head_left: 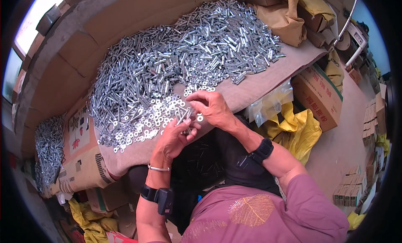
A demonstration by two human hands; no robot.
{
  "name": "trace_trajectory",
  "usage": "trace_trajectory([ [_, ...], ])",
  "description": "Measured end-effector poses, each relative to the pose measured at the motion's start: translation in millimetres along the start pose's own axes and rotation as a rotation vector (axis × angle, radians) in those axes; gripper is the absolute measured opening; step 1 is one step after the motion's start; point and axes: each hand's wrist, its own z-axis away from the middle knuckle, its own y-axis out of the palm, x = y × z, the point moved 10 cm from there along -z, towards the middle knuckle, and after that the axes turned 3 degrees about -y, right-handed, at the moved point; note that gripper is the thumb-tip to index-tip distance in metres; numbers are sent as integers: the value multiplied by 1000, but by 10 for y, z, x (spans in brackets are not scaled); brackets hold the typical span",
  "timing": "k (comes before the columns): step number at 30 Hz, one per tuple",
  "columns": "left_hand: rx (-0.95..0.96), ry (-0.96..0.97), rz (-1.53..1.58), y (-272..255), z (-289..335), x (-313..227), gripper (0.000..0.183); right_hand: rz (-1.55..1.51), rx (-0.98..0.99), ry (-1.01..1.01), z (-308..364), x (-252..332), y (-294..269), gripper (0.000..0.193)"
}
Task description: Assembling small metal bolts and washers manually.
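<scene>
My left hand (176, 136) is closed around several slim silver bolts (182, 114), which stick up between the thumb and fingers. My right hand (214, 110) is just beside it, fingers curled and bent toward the bolts; whatever is at its fingertips is too small to make out. Both hands are over the near edge of a cloth-covered table (251, 92). Right behind them lies a spread of flat ring washers (155, 116), with small nuts (106, 138) at its left. Farther back rises a large heap of silver bolts and sleeves (138, 75).
Another metal heap (49, 149) lies at far left. Cardboard (79, 50) lines the table's back. To the right are a printed carton (317, 96), a clear plastic bag (272, 101) and a yellow sack (299, 126). Small boxes (351, 186) are stacked on the floor.
</scene>
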Motion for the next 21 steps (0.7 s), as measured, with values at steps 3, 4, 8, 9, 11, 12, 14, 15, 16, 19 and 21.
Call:
trace_trajectory([
  [3, -172, 28, 100, -186, 86, 90, 18, 54, -125, -97, 42, 251, -163, 16],
  [4, -156, 48, 155, -184, 83, 124, 20, 55, -196, -126, 82, 306, -247, 15],
  [8, -76, 62, 229, -95, 67, 199, 22, 247, -247, -297, 239, 528, -242, 15],
  [9, -76, 65, 230, -63, 69, 200, 22, 278, -254, -332, 284, 533, -208, 15],
  [11, -114, 91, 290, -25, 60, 171, 22, 323, -227, -370, 343, 502, -116, 15],
  [12, -112, 94, 289, -24, 35, 182, 22, 368, -202, -404, 379, 492, -54, 14],
  [14, -136, 125, 402, -158, -47, 220, 24, 375, -153, -380, 410, 376, 48, 14],
  [15, -111, 118, 411, -223, -90, 250, 25, 487, -132, -475, 447, 430, 120, 15],
  [16, -111, 121, 413, -210, -97, 233, 25, 599, -111, -565, 494, 481, 187, 15],
  [19, -79, 121, 458, -145, -123, 196, 23, 564, -81, -484, 465, 427, 146, 18],
  [21, -75, 176, 397, -153, -132, 134, 20, 557, -67, -459, 429, 457, 131, 19],
])
